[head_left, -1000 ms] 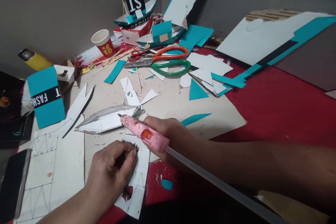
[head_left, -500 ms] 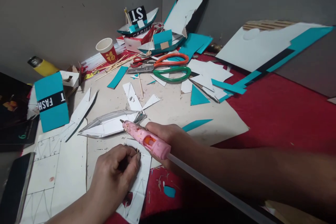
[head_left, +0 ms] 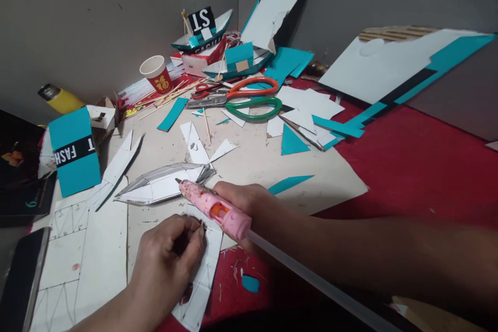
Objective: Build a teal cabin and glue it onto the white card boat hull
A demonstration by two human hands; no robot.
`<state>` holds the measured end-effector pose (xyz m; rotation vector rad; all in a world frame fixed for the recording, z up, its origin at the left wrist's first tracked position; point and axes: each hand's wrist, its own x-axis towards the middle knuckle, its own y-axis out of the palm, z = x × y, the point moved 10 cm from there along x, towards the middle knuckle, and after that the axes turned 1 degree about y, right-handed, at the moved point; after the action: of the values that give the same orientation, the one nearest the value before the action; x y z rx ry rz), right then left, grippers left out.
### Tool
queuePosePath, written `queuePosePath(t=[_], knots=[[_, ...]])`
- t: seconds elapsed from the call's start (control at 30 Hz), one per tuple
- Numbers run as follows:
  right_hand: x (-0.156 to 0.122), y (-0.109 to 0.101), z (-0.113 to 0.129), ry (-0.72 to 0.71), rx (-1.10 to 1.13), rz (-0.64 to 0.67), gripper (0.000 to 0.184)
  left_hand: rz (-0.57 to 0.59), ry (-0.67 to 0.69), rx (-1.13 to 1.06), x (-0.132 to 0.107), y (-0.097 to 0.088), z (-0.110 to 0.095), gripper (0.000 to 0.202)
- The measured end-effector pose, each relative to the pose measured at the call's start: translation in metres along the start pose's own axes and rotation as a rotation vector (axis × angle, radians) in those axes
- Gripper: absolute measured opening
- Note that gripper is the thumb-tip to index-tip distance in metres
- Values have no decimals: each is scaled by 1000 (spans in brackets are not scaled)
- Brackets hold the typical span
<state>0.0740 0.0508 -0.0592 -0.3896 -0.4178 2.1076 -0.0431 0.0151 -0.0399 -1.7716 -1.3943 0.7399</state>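
Observation:
My right hand (head_left: 243, 196) is closed around a pink glue gun (head_left: 198, 198) with a long translucent glue stick (head_left: 311, 277) trailing from its back. The gun's nozzle points left, over the white inside of a small cardboard boat hull (head_left: 155, 187). Below it, my left hand (head_left: 165, 259) pinches finger and thumb together on something small and thin, mostly hidden. Under that hand lies a folded white card strip (head_left: 208, 264) with pencil lines. A white boat-side piece (head_left: 116, 171) rests left of the hull.
Orange-and-green-handled scissors (head_left: 252, 109) lie beyond the hull, near teal and white card scraps (head_left: 293, 140). Two finished boats, one the upper boat (head_left: 204, 36), stand at the back beside a paper cup (head_left: 156, 75) and thin sticks (head_left: 167, 96). A phone-like dark slab (head_left: 23, 275) lies at left.
The whole view has shifted slightly. Both hands keep nearly the same pose, with the glue gun still over the hull.

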Motion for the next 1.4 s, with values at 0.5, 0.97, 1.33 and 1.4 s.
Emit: queuePosePath(t=[0.5, 0.97, 1.33, 1.4], knots=[[-2, 1, 0, 97, -2, 105, 21, -3, 81, 31, 3, 0, -6, 14], [-1, 0, 1, 5, -36, 15, 10, 11, -10, 3, -3, -21, 2, 11], [-1, 0, 3, 8, -81, 24, 12, -59, 304, 115, -26, -16, -28, 18], [-1, 0, 4, -11, -88, 19, 11, -55, 228, 113, -23, -18, -21, 10]])
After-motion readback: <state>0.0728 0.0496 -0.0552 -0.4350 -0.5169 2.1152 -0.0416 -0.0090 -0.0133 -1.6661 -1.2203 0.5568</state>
